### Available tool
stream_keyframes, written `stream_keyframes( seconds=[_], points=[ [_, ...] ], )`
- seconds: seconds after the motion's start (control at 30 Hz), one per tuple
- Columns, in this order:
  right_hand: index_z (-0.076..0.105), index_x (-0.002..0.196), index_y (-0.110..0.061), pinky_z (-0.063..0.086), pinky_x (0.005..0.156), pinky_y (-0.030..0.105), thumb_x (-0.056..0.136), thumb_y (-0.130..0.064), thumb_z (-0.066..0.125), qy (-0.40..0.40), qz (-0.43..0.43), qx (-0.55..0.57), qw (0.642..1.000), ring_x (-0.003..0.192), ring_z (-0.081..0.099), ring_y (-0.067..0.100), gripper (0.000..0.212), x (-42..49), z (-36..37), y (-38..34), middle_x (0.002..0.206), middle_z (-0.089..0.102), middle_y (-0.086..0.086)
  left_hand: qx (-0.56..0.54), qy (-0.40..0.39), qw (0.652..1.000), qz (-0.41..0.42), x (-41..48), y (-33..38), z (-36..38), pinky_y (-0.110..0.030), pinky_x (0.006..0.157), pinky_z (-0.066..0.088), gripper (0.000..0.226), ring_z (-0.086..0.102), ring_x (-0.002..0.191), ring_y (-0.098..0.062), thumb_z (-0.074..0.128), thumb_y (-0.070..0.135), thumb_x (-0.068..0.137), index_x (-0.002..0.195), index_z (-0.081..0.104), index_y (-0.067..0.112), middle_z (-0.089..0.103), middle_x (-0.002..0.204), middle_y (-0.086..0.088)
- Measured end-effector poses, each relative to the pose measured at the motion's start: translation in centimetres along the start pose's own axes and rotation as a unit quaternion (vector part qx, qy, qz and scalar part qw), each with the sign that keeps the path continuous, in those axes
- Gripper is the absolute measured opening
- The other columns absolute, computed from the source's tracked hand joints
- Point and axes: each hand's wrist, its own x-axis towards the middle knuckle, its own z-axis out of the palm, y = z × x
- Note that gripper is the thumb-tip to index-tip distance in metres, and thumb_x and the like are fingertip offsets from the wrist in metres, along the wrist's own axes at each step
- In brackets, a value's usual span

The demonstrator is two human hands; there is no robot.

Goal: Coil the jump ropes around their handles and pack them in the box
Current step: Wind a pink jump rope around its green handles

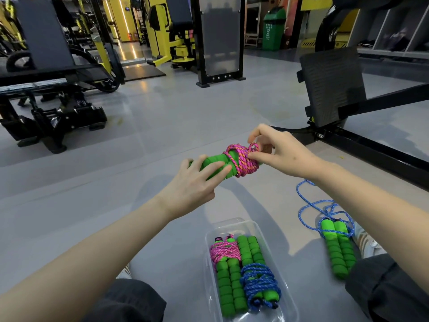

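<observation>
Coiled pink rope (241, 163) held up at centre.
The left grip (197, 182) curls round the green handles (212, 162); the right grip (278, 156) pinches the rope's last turns. At 6 o'clock the clear box (263, 233) holds two wound ropes (260, 282); at 4 o'clock a loose blue rope (336, 247) lies on the floor (162, 112).

Forearms extended forward; left hand (193, 183) grips green handles (214, 161), right hand (282, 154) pinches pink rope (242, 164) coil.
</observation>
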Motion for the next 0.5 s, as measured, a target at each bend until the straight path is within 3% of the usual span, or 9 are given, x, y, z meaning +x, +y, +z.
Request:
stream_keyframes(
  seconds=[0.2, 0.33, 0.5],
  points=[
    [0.058, 0.086, -0.004, 0.048, 0.066, 0.034, 0.078, -0.014, 0.074, 0.143, -0.017, 0.043, 0.989, 0.065, 0.057, 0.020, 0.021, -0.6, 0.7, -0.1, 0.071, 0.063, 0.008, -0.031, 0.015, 0.999, -0.017, 0.2, 0.6, -0.3, -0.036, 0.058, 0.047, 0.051, 0.062, 0.089, -0.033, 0.046, 0.008, 0.074, 0.125, 0.046, 0.013, 0.066, 0.112, -0.005],
    [0.068, 0.082, 0.000, 0.047, 0.062, 0.036, 0.086, -0.022, 0.065, 0.220, -0.144, -0.115, 0.958, 0.063, 0.060, 0.025, 0.023, -1.1, 1.5, 1.1, 0.071, 0.066, 0.010, -0.041, 0.024, 0.999, -0.006, 0.6, 1.5, -0.4, -0.035, 0.059, 0.044, 0.051, 0.062, 0.092, -0.033, 0.045, 0.009, 0.075, 0.126, 0.045, 0.013, 0.063, 0.116, -0.005],
    [0.071, 0.089, 0.001, 0.055, 0.060, 0.037, 0.092, -0.017, 0.058, 0.230, -0.265, -0.250, 0.902, 0.066, 0.066, 0.030, 0.023, -2.0, 1.6, 2.6, 0.079, 0.071, 0.012, -0.023, 0.043, 0.999, 0.016, 0.4, 1.9, -0.1, -0.037, 0.065, 0.046, 0.050, 0.056, 0.099, -0.035, 0.045, 0.009, 0.078, 0.128, 0.045, 0.012, 0.047, 0.120, -0.004]
  ],
)
